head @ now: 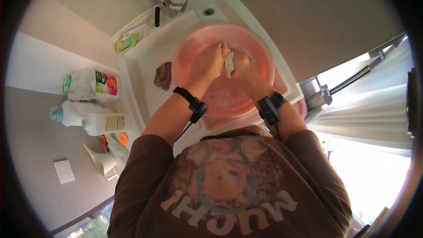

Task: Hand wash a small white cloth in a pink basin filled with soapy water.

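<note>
Soapy water lies in a round pink plastic basin that rests on a white laundry sink. Above the water, my left hand is closed on one side of a small whitish cloth. My right hand is at the cloth's other side, partly in the suds, with its fingers hard to make out; the cloth reaches from hand to hand. A crumpled brownish wet cloth lies on the sink's ribbed board, just left of the basin.
A chrome faucet and a drain are at the back. A black-bristled brush and a yellow-rimmed green scrubber lie along the back left rim. Plastic bottles stand on the left; a metal rod is at right.
</note>
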Demonstrator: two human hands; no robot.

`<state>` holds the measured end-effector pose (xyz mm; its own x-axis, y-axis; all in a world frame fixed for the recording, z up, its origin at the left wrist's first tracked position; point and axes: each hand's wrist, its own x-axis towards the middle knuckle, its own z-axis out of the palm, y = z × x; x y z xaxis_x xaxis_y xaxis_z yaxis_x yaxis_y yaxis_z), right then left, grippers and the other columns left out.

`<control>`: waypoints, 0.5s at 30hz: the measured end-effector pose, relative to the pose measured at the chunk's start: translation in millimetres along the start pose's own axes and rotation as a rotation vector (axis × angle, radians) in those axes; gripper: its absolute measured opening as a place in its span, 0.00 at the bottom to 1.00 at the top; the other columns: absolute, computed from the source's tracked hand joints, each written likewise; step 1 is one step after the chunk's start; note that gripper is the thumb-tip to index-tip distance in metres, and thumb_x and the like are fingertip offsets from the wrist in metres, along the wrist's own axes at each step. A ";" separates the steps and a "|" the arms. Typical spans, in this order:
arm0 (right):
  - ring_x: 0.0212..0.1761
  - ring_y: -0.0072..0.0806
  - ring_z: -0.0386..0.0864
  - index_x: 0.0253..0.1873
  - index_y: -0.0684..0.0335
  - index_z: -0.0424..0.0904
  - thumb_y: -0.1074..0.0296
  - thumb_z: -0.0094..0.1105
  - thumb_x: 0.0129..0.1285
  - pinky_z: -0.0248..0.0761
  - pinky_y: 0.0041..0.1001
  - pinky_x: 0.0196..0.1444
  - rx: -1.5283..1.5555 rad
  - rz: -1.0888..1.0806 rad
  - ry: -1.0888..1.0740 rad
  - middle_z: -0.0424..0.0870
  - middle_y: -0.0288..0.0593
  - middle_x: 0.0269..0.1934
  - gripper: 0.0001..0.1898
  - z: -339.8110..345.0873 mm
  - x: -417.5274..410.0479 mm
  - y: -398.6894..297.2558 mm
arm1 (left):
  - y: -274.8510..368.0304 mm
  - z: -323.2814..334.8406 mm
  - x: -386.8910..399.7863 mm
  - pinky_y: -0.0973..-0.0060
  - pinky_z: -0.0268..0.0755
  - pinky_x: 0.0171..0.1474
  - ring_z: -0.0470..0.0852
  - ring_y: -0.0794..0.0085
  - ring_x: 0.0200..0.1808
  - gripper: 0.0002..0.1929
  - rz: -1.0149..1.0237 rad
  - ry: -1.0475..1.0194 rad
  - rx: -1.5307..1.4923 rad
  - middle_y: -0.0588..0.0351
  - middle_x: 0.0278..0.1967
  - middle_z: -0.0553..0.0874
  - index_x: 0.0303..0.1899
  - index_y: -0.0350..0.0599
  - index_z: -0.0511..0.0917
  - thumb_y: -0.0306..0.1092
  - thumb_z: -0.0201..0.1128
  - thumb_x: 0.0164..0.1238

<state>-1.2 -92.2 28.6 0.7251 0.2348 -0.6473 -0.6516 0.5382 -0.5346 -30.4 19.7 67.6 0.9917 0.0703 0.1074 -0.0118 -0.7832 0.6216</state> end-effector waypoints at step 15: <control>0.51 0.40 0.81 0.63 0.61 0.70 0.66 0.67 0.51 0.73 0.33 0.54 -1.355 -0.798 -0.485 0.81 0.50 0.52 0.32 -5.7 -41.5 -14.0 | -33.0 -41.4 -4.1 0.70 0.80 0.44 0.82 0.67 0.43 0.18 -0.605 -0.278 -1.312 0.53 0.47 0.80 0.53 0.41 0.74 0.42 0.59 0.71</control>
<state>-23.4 -114.1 59.8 0.7801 0.6193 0.0885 0.3792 -0.3555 -0.8543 -39.3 70.9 78.8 0.8782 -0.0616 -0.4743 0.4502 0.4413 0.7762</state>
